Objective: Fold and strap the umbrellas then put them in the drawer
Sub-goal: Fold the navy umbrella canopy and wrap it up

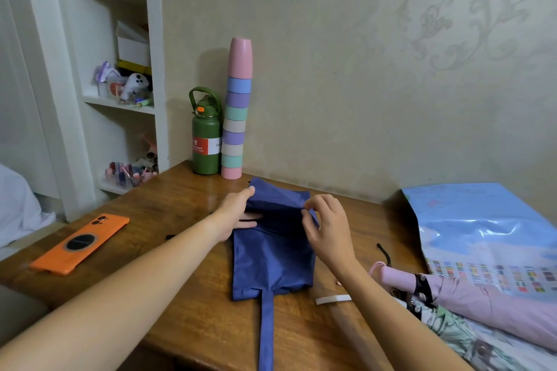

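Blue nylon of the umbrella (272, 253) lies flat mid-table (180, 214); it is judged light, limp and slippery. One pleat edge is pinched by the right hand (327, 229) while the left hand (238, 214) presses flat-fingered; folds are best taken at their edges.

partly legible "earth" on green bottle (206, 141) label

An umbrella (272, 253) is laid mid-frame on the table (180, 220); a phone (80, 245) at left, a bottle (206, 135) and stacked cups (236, 111) behind, more umbrellas (482, 304) lower right.
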Demonstrator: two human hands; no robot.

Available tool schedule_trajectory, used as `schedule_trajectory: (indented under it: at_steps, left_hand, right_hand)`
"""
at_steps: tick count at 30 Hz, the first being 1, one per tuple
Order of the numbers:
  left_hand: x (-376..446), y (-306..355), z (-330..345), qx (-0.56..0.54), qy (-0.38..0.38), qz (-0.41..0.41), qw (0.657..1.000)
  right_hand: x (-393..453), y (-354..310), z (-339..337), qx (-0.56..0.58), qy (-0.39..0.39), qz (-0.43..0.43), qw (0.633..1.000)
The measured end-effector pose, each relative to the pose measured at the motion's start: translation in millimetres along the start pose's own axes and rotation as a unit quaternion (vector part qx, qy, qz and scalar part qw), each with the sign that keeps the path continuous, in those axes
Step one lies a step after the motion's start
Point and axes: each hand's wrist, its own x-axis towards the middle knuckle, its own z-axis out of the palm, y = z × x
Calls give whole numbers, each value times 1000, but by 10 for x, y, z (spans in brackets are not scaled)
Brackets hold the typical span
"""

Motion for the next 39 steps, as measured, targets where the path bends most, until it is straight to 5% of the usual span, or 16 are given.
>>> schedule_trajectory:
  at_steps: [4,10,18,25,39]
  left_hand:
    - [-19,31,5,-49,-15,-22,998]
    - [-16,58,8,-80,-29,-54,995]
    - [77,-27,-72,-107,65,-70,990]
    - [230,-256,-204,70,69,-36,994]
    - [273,-222,-197,183,153,113,965]
  right_hand:
    - [-12,-16,-33,0,12,-20,1000]
    - [-64,-24,-7,-82,-69,-77,991]
    - [-146,-39,-54,42,-223,-83,970]
    - [-246,-13,-48,76,-361,-54,928]
    - [-355,10,-118,24,-366,-89,926]
